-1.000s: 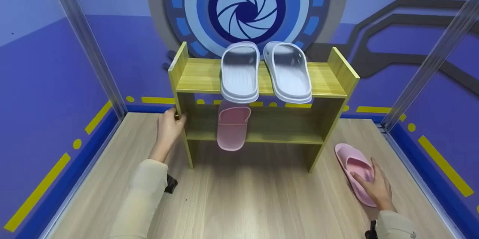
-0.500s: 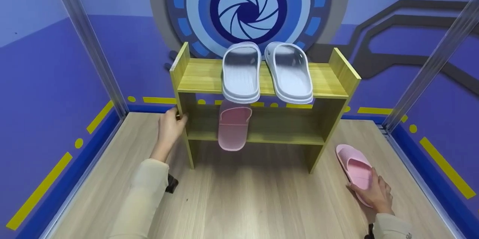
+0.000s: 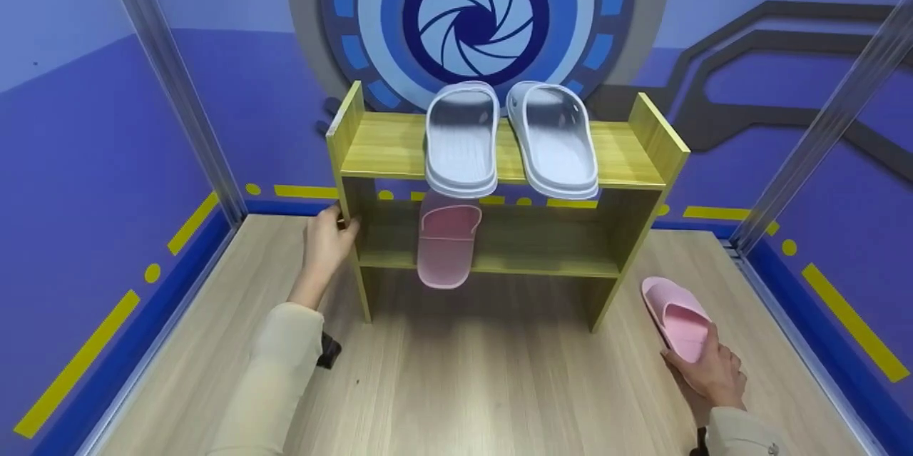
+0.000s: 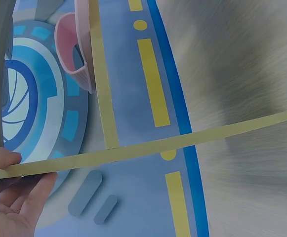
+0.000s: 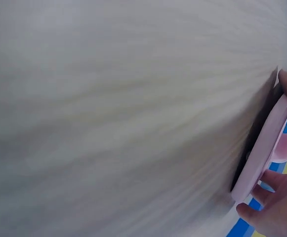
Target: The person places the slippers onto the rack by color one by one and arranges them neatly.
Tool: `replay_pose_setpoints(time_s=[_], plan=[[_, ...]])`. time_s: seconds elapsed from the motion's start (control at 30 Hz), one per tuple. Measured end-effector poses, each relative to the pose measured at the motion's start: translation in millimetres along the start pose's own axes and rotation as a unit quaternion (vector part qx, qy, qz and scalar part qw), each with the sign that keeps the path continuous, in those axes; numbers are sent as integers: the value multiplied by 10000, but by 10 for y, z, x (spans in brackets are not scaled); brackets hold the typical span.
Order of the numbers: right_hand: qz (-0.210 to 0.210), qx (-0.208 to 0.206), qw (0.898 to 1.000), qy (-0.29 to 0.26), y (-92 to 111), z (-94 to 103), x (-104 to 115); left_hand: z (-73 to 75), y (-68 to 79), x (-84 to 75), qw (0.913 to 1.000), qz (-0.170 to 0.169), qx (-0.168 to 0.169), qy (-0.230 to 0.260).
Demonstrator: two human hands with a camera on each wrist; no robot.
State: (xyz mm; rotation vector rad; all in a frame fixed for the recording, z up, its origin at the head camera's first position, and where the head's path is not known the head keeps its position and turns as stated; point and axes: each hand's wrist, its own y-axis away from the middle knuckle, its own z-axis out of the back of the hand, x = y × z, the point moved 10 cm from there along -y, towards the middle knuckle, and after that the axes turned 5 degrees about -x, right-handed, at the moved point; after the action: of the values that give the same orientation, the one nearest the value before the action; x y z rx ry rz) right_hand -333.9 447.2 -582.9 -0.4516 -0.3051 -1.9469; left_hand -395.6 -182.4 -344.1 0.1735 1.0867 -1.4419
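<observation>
My left hand (image 3: 327, 249) grips the left side panel (image 3: 347, 192) of a two-tier wooden shoe rack (image 3: 392, 145). In the left wrist view, thumb and fingers of the left hand (image 4: 17, 195) lie on either side of that panel's edge. At right, my right hand (image 3: 713, 374) holds a pink slipper (image 3: 686, 327) by its heel end, toe pointing toward the back. The right wrist view shows the slipper (image 5: 264, 150) side-on, thumb and fingers around it, with a dark shadow along its underside. Its matching pink slipper (image 3: 446, 256) sits on the lower shelf, left of centre.
Two light grey clogs, a left one (image 3: 462, 142) and a right one (image 3: 555, 145), stand on the top shelf, heels over its front edge. Blue printed walls (image 3: 235, 106) with metal corner posts (image 3: 820, 120) enclose the wooden floor (image 3: 463, 384).
My right hand has slid back along the slipper to its heel end and closed around it. The left hand stays on the rack's panel. The whole view has shifted slightly.
</observation>
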Motion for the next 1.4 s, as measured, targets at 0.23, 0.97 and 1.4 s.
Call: replay_pose_setpoints(time_s=[0.23, 0.97, 1.4], plan=[[86, -249, 9995, -154, 2, 48, 42, -7, 2, -4, 10000, -10, 31, 18], [1170, 203, 9912, -578, -27, 174, 193, -4, -2, 1, 10000, -12, 9, 1], [1979, 442, 9760, -795, 37, 216, 269, 4, 1, 1, 10000, 3, -4, 42]])
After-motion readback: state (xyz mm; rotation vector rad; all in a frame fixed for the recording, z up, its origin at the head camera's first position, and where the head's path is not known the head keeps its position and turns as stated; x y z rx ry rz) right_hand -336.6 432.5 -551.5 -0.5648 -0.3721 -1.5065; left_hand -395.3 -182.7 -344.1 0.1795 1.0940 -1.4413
